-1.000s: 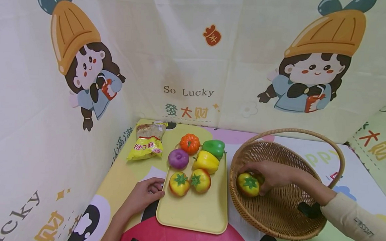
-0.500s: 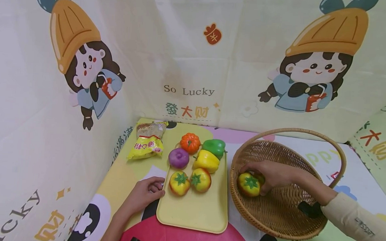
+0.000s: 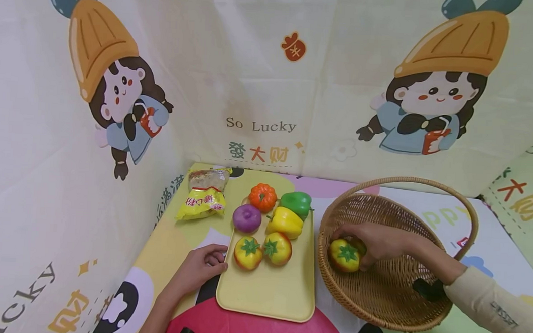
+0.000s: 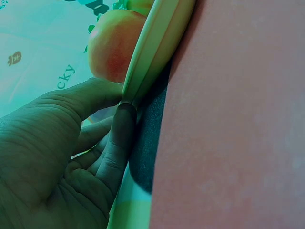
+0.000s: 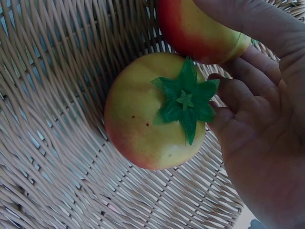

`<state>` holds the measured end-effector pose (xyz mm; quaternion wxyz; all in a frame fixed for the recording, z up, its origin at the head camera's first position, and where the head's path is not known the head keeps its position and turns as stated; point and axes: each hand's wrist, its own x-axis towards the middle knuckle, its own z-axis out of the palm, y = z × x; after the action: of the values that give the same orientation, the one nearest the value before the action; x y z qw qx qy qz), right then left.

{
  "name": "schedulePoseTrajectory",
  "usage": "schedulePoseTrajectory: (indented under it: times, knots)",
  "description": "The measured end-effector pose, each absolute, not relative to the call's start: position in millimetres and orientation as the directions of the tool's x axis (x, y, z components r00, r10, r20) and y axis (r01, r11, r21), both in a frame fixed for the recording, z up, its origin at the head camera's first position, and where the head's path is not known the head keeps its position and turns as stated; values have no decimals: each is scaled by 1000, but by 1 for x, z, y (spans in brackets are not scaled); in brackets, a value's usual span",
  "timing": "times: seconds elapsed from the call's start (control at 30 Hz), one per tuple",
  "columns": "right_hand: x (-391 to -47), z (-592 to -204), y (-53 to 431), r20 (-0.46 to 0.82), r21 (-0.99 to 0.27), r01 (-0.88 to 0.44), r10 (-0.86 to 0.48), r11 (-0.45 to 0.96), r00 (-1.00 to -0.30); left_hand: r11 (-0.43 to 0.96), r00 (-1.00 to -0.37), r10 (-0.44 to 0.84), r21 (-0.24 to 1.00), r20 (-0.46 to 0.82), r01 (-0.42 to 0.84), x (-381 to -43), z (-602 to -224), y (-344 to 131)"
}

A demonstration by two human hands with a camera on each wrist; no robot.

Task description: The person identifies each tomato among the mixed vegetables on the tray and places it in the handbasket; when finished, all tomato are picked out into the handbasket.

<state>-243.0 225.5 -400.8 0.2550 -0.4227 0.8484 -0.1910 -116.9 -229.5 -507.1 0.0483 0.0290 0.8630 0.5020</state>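
Note:
My left hand point(image 3: 201, 271) pinches the left rim of a yellow tray point(image 3: 264, 299), thumb above and forefinger below in the left wrist view. Two yellow-red toy persimmons point(image 3: 248, 253) with green leaf caps lie on the tray. My right hand point(image 3: 382, 241) is inside a wicker basket point(image 3: 404, 304), its thumb and fingers around a toy persimmon point(image 3: 344, 256). In the right wrist view that persimmon point(image 5: 198, 36) is partly cut off at the top. Beside it, a second persimmon point(image 5: 143, 114) lies against the wicker by the fingertips; the hand mostly hides it in the head view.
Behind the persimmons on the tray are a purple onion-like toy point(image 3: 247, 218), an orange pumpkin point(image 3: 262, 197), a green pepper point(image 3: 295, 204) and a yellow pepper point(image 3: 285, 223). A yellow food packet point(image 3: 205, 193) lies to the left. The basket's tall handle point(image 3: 410, 180) arches over it.

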Motion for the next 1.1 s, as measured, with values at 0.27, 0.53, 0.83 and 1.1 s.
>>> schedulePoseTrajectory:
  times: [0.27,0.53,0.83,1.1]
  knots:
    - [-244,-404,227,-271,-533,-623,-813,573,-516,498,-994,96,867,-60,-4,-116,-507,-229]
    - [-245,-404,225,-277,-545,-619,-818,565,-504,502,-994,94,865,-51,3,-116,-507,-230]
    - [-243,-402,227,-271,-548,-613,-815,568,-513,493,-994,100,870,-46,10,-118,-505,-229]
    - [-242,-403,227,-267,-555,-620,-825,554,-498,488,-993,97,873,-62,-7,-117,-505,-230]
